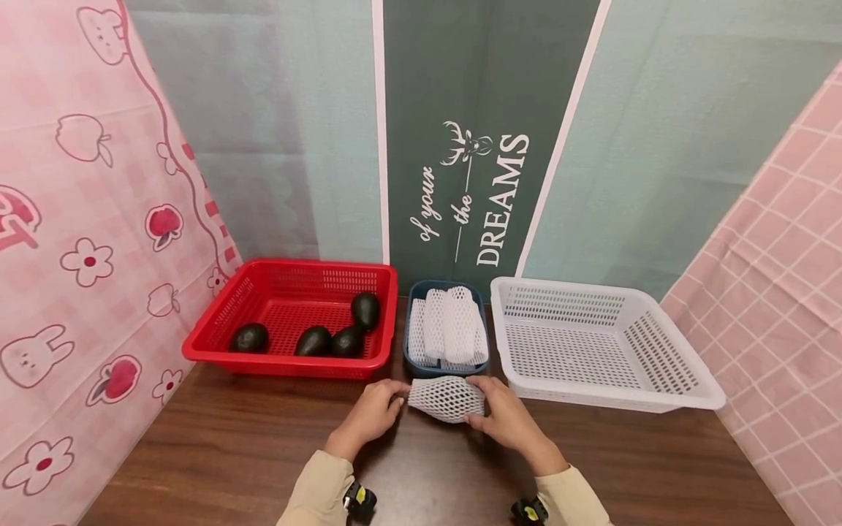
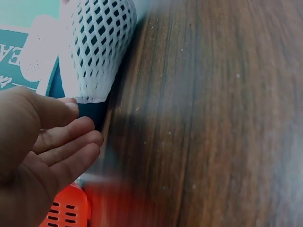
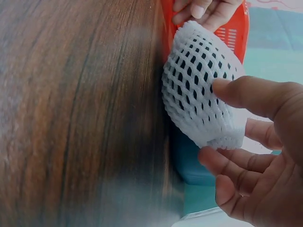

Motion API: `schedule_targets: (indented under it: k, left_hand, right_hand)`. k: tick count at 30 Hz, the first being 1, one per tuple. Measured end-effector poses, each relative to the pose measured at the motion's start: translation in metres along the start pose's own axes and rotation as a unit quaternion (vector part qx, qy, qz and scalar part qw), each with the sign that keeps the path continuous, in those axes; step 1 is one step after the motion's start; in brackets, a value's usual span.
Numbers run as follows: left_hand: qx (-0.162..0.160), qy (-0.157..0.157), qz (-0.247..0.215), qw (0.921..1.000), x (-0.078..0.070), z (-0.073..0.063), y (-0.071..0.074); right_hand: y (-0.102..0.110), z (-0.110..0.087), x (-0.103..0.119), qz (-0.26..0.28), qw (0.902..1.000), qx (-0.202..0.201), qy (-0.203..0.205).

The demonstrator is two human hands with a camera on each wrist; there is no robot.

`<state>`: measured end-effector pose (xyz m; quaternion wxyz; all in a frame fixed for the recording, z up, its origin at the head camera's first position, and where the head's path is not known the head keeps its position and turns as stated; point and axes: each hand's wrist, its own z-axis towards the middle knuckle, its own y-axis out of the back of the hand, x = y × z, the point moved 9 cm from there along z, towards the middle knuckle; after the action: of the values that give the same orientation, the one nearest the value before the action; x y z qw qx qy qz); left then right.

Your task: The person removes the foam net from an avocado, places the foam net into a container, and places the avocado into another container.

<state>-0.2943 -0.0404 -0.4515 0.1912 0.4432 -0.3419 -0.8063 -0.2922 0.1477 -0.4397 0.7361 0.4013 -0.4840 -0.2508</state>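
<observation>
A dark avocado inside a white foam net sleeve (image 1: 447, 399) lies sideways between the two hands, close over the table. My right hand (image 1: 505, 415) grips its right end, thumb on the net and fingers round the far side, as the right wrist view (image 3: 265, 137) shows. My left hand (image 1: 373, 410) is at the sleeve's narrower left end, its fingers loosely bent. In the left wrist view, the thumb and index fingertips of that hand (image 2: 42, 137) are right at the net's edge (image 2: 90, 97).
Behind the hands, a blue bin (image 1: 413, 365) holds several white foam nets (image 1: 460, 329). At left stands a red basket (image 1: 289, 363) with several avocados (image 1: 365, 311). A white basket (image 1: 612, 397) stands at right. Printed cloths (image 1: 276, 146) hang around the wooden table (image 1: 421, 482).
</observation>
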Motion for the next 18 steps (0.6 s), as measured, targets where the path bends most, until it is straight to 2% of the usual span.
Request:
schedule_targets:
  k: [4, 11, 18]
  left_hand:
    - [-0.006, 0.005, -0.01, 0.9999, 0.0008, 0.0023, -0.0005]
    - [-0.014, 0.034, -0.032, 0.9988, 0.0055, 0.0055, -0.0018]
    - [-0.059, 0.043, -0.076, 0.9944, 0.0043, 0.0066, 0.0008]
  right_hand:
    - [-0.0008, 0.001, -0.0025, 0.01, 0.9999, 0.002, -0.001]
    - [-0.0013, 0.0027, -0.0051, 0.03, 0.9995, 0.01, -0.003]
    - [-0.0004, 0.0019, -0.0066, 0.039, 0.9992, 0.013, -0.002]
